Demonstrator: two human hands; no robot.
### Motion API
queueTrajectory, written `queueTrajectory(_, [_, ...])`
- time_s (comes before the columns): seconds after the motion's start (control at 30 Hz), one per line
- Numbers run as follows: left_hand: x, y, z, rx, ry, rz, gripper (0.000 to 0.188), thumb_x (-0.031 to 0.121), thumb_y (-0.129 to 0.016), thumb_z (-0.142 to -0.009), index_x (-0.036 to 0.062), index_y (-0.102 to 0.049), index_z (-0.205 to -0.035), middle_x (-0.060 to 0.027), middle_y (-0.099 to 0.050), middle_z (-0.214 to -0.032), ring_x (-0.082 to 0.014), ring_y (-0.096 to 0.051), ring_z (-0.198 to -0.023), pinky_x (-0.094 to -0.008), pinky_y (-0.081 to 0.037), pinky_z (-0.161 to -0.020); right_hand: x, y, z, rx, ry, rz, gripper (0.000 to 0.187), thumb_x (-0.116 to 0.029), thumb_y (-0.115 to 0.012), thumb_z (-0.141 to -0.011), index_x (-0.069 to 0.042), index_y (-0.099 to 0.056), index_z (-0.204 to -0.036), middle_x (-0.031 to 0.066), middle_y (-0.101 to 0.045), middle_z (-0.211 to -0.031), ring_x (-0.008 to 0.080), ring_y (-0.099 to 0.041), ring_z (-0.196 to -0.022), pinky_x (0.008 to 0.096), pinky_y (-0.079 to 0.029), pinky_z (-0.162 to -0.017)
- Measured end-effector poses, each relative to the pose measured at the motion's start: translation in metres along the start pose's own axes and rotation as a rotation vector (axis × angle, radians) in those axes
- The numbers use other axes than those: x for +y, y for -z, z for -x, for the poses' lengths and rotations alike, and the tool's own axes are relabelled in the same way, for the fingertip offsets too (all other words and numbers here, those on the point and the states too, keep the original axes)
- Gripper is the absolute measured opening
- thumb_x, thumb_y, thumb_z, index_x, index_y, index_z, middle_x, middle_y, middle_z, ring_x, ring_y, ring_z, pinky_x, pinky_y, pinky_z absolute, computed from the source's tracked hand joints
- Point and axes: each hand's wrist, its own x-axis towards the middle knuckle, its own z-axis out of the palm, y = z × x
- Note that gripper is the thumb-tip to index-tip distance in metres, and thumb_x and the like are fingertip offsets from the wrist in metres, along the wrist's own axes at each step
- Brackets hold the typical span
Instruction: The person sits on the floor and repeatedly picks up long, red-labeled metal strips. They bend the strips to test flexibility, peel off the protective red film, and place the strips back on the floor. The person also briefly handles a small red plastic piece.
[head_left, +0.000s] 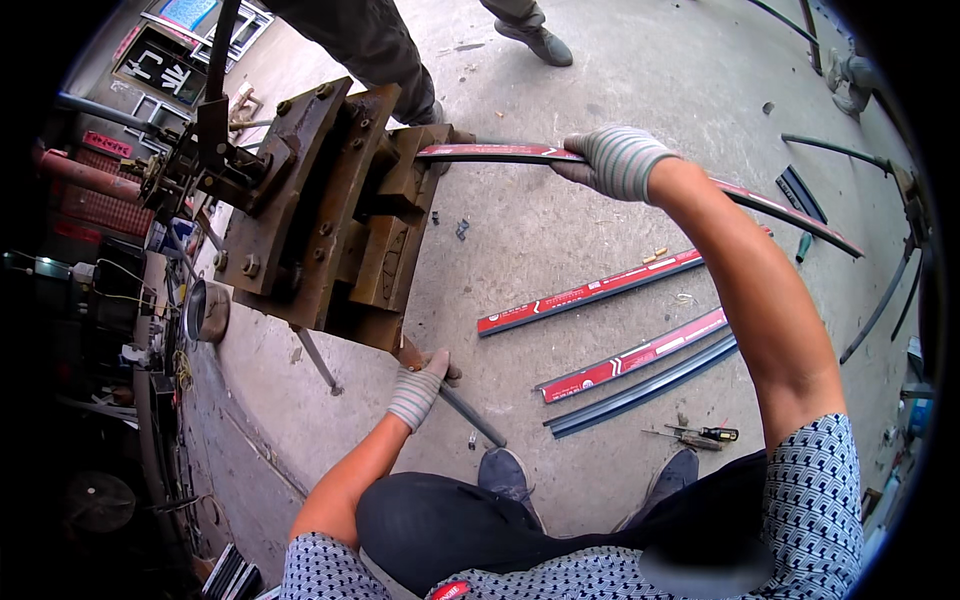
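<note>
My right hand (622, 163), in a striped knit glove, is closed round a long metal profile strip (500, 152) with red film along it. The strip's left end reaches the jaws of a rusty brown press (340, 220); its other end extends right, past my forearm. My left hand (420, 388), gloved alike, is at the press's near lower corner, beside a grey metal leg (470, 415). Its fingers are curled and partly hidden, so what they grip is unclear.
On the concrete floor lie a red-filmed profile (590, 292), another red-filmed strip (635, 355), a bare grey profile (645, 388) and screwdrivers (705, 435). Another person's leg (370, 50) stands behind the press. A metal stand (905, 190) is at the right.
</note>
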Motion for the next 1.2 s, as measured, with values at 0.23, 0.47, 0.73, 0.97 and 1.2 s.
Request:
queueTrajectory(0.23, [-0.002,0.002,0.000,-0.039,0.009,0.063,0.045,0.028,-0.056,-0.106,0.0001,-0.068,-0.072,-0.0095,-0.072,-0.072,-0.0193,-0.068,-0.067,-0.0342,-0.056,-0.069,0.000,-0.002,0.001,0.011,0.003,-0.045,0.048,-0.053,-0.053,-0.104,-0.009,-0.070,-0.116,0.0214,-0.073,-0.092,0.0442,-0.068,-0.088,0.0506,-0.053,-0.080])
queueTrajectory(0.47, [-0.021,0.007,-0.003,-0.181,-0.033,-0.006,0.051,0.034,-0.052,-0.109,0.0031,-0.068,-0.072,-0.0073,-0.072,-0.076,-0.0178,-0.067,-0.077,-0.0335,-0.053,-0.078,-0.003,-0.003,0.003,0.038,0.010,-0.008,0.051,-0.054,-0.052,-0.104,-0.009,-0.069,-0.119,0.0225,-0.073,-0.095,0.0449,-0.068,-0.092,0.0511,-0.053,-0.083])
queueTrajectory(0.73, [-0.019,-0.002,0.007,-0.213,0.014,0.016,0.051,0.035,-0.052,-0.109,0.0017,-0.065,-0.073,-0.0077,-0.072,-0.080,-0.0193,-0.068,-0.083,-0.0328,-0.053,-0.082,-0.003,-0.003,0.003,0.047,-0.007,-0.011,0.051,-0.054,-0.052,-0.103,-0.008,-0.069,-0.118,0.0234,-0.073,-0.097,0.0456,-0.068,-0.094,0.0518,-0.053,-0.085])
queueTrajectory(0.97, [-0.026,0.007,0.006,-0.161,0.053,0.006,0.050,0.034,-0.049,-0.109,0.0010,-0.066,-0.075,-0.0094,-0.075,-0.082,-0.0191,-0.068,-0.079,-0.0333,-0.054,-0.079,-0.018,-0.002,0.000,0.091,0.020,0.018,0.050,-0.053,-0.055,-0.103,-0.007,-0.070,-0.113,0.0221,-0.072,-0.088,0.0433,-0.069,-0.085,0.0504,-0.054,-0.081])
queueTrajectory(1.2, [-0.032,0.007,0.006,-0.141,0.071,-0.049,0.047,0.033,-0.051,-0.106,0.0021,-0.070,-0.076,-0.0079,-0.077,-0.083,-0.0160,-0.067,-0.076,-0.0327,-0.054,-0.075,-0.014,-0.015,-0.004,0.102,0.048,-0.001,0.051,-0.051,-0.057,-0.103,-0.004,-0.071,-0.114,0.0220,-0.070,-0.080,0.0408,-0.068,-0.076,0.0481,-0.054,-0.077])
